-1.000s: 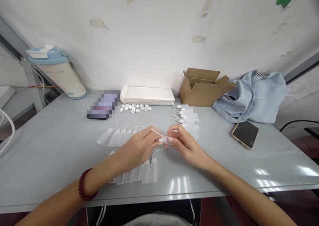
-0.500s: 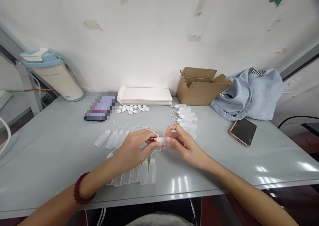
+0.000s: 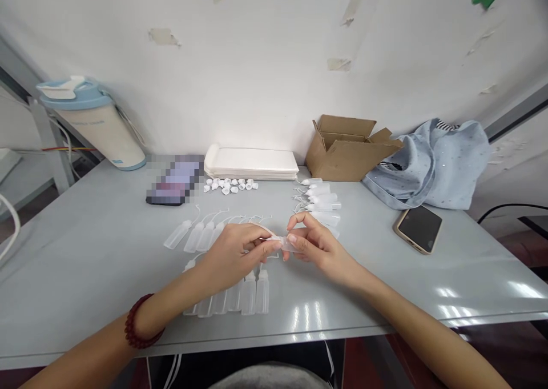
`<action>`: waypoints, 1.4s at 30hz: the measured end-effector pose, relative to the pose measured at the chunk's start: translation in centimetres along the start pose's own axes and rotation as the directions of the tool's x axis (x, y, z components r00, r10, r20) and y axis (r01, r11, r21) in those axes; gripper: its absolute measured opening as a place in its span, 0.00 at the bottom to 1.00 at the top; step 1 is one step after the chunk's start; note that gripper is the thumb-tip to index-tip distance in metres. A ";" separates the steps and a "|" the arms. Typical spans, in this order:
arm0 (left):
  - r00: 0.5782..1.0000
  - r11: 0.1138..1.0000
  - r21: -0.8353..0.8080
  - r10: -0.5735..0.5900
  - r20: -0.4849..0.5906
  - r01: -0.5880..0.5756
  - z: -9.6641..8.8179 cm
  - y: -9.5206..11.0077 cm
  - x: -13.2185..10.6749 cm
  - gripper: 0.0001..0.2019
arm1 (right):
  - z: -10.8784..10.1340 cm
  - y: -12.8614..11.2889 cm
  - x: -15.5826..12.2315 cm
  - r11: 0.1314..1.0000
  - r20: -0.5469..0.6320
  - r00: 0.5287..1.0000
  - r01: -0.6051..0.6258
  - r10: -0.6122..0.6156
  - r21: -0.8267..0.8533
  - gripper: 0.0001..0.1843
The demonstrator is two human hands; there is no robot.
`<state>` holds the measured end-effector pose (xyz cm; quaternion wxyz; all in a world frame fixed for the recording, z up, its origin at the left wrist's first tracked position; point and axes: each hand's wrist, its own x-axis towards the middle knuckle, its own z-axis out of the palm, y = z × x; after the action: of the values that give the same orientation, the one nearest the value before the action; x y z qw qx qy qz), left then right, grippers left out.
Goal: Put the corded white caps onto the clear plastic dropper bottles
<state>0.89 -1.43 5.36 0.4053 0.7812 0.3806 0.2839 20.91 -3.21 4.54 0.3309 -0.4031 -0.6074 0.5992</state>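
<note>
Between my hands, over the middle of the table, is a small translucent plastic bottle (image 3: 289, 244) lying sideways. My left hand (image 3: 240, 250) pinches its white nozzle end, partly hidden by the fingers. My right hand (image 3: 314, 246) is closed on the bottle's body with thumb and fingers. Beneath and left of my left hand lie similar bottles with thin white tubes: a row (image 3: 201, 236) behind the wrist and another row (image 3: 249, 295) in front, partly covered by my forearm. More such bottles (image 3: 323, 198) lie stacked beyond my right hand.
Several small white caps (image 3: 233, 189) lie before a stack of white sheets (image 3: 257, 163). A pixelated phone (image 3: 175, 180) and a blue-lidded tumbler (image 3: 103, 126) are at left. An open cardboard box (image 3: 349, 157), a blue cloth bag (image 3: 449, 166) and another phone (image 3: 418, 229) are at right.
My left fingers have slid forward over the nozzle end, covering more of it. The right hand keeps its hold on the body. The whole view has shifted slightly.
</note>
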 end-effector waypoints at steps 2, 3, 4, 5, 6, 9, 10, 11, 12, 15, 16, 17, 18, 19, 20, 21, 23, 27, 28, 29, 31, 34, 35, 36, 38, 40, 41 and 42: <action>0.999 0.998 0.029 0.047 -0.013 -0.047 0.2 -0.3 -0.1 0.09 | -0.1 0.1 0.1 1.000 0.014 1.000 0.000 0.000 0.013 0.12; 0.993 0.992 0.065 0.110 -0.037 -0.107 0.3 -0.6 -0.1 0.07 | -0.2 0.1 0.1 1.000 0.024 1.000 -0.002 0.001 0.029 0.13; 0.980 0.978 0.109 0.188 -0.067 -0.180 0.4 -0.8 -0.1 0.06 | -0.2 0.2 0.2 0.999 0.031 1.000 -0.005 0.003 0.048 0.13; 0.958 0.955 0.155 0.270 -0.099 -0.253 0.5 -1.1 -0.1 0.05 | -0.3 0.3 0.2 0.998 0.038 0.999 -0.008 0.005 0.068 0.13; 0.932 0.930 0.192 0.339 -0.125 -0.313 0.6 -1.3 -0.2 0.06 | -0.4 0.3 0.3 0.996 0.043 0.999 -0.010 0.006 0.088 0.13; 0.907 0.908 0.197 0.399 -0.135 -0.370 0.5 -1.4 -0.1 0.07 | -0.5 0.4 0.3 0.990 0.061 0.998 -0.020 0.012 0.140 0.12; 0.925 0.925 0.176 0.360 -0.124 -0.336 0.5 -1.3 -0.1 0.07 | -0.5 0.4 0.3 0.988 0.064 0.998 -0.022 0.012 0.155 0.12; 0.948 0.947 0.154 0.300 -0.108 -0.282 0.4 -1.1 -0.1 0.08 | -0.4 0.5 0.3 0.986 0.064 0.998 -0.025 0.014 0.166 0.11; 0.968 0.966 0.138 0.232 -0.090 -0.219 0.3 -0.8 -0.1 0.09 | -0.4 0.4 0.3 0.985 0.061 0.998 -0.028 0.018 0.169 0.11; 0.995 0.988 0.128 0.094 -0.032 -0.089 0.0 -0.1 0.1 0.09 | -0.3 0.3 0.3 0.989 0.043 0.999 -0.031 0.025 0.147 0.12; 0.995 0.987 0.135 0.093 -0.022 -0.089 0.0 0.0 0.1 0.10 | -0.3 0.2 0.3 0.991 0.041 0.999 -0.026 0.021 0.135 0.13; 0.994 0.983 0.149 0.110 -0.019 -0.106 0.0 -0.1 0.1 0.11 | -0.3 0.2 0.3 0.992 0.042 0.999 -0.022 0.017 0.126 0.13; 0.989 0.975 0.172 0.144 -0.021 -0.139 0.0 -0.2 0.0 0.11 | -0.3 0.1 0.3 0.992 0.045 0.999 -0.019 0.014 0.121 0.13; 0.981 0.962 0.203 0.193 -0.029 -0.183 0.1 -0.5 0.0 0.11 | -0.3 0.0 0.3 0.992 0.052 0.999 -0.021 0.015 0.121 0.13; 0.967 0.941 0.241 0.252 -0.038 -0.236 0.2 -0.8 0.0 0.11 | -0.4 -0.1 0.3 0.992 0.058 0.998 -0.028 0.021 0.123 0.14; 0.949 0.915 0.282 0.312 -0.041 -0.289 0.2 -1.1 -0.1 0.10 | -0.4 -0.1 0.3 0.991 0.066 0.997 -0.041 0.033 0.125 0.14; 0.908 0.856 0.349 0.418 -0.036 -0.381 0.3 -1.8 -0.2 0.10 | -0.6 -0.2 0.3 0.989 0.085 0.995 -0.070 0.059 0.133 0.13; 0.881 0.822 0.367 0.473 -0.016 -0.435 0.2 -2.1 -0.4 0.07 | -0.8 0.0 0.4 0.975 0.134 0.987 -0.109 0.084 0.194 0.12; 0.890 0.837 0.346 0.455 -0.011 -0.424 0.2 -2.0 -0.5 0.06 | -0.8 0.0 0.4 0.969 0.145 0.985 -0.120 0.090 0.214 0.12; 0.904 0.858 0.318 0.427 -0.007 -0.403 0.2 -1.8 -0.5 0.05 | -0.7 0.0 0.4 0.965 0.152 0.983 -0.131 0.098 0.227 0.12; 0.936 0.906 0.256 0.351 -0.013 -0.336 0.3 -1.3 -0.5 0.05 | -0.6 -0.1 0.5 0.965 0.143 0.983 -0.145 0.115 0.218 0.13; 0.980 0.970 0.151 0.196 -0.039 -0.188 0.2 -0.5 -0.3 0.08 | -0.2 -0.3 0.5 0.990 0.062 0.994 -0.092 0.086 0.108 0.14; 0.990 0.985 0.115 0.134 -0.046 -0.128 0.2 -0.3 -0.2 0.10 | -0.1 -0.3 0.4 0.998 0.016 0.999 -0.050 0.049 0.045 0.14; 0.996 0.994 0.084 0.073 -0.051 -0.069 0.1 -0.1 -0.1 0.12 | 0.1 -0.3 0.4 0.999 -0.034 0.999 0.002 -0.004 -0.034 0.13; 0.999 0.999 0.044 -0.020 -0.047 0.022 -0.1 0.1 0.0 0.16 | 0.3 -0.1 0.3 0.970 -0.114 0.985 0.104 -0.131 -0.219 0.11; 0.998 0.998 0.051 -0.039 -0.044 0.041 -0.2 0.1 0.0 0.18 | 0.4 0.1 0.2 0.917 -0.149 0.960 0.168 -0.235 -0.362 0.09; 0.999 0.997 0.073 -0.014 -0.050 0.018 -0.1 0.0 0.0 0.19 | 0.5 0.2 0.2 0.904 -0.152 0.956 0.177 -0.252 -0.390 0.09; 0.997 0.994 0.108 0.035 -0.066 -0.028 0.0 -0.2 0.0 0.18 | 0.4 0.3 0.2 0.905 -0.152 0.958 0.170 -0.245 -0.389 0.09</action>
<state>0.81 -1.35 5.23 0.3454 0.7975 0.3964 0.2959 20.46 -3.25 4.23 0.3690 -0.4486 -0.7137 0.3914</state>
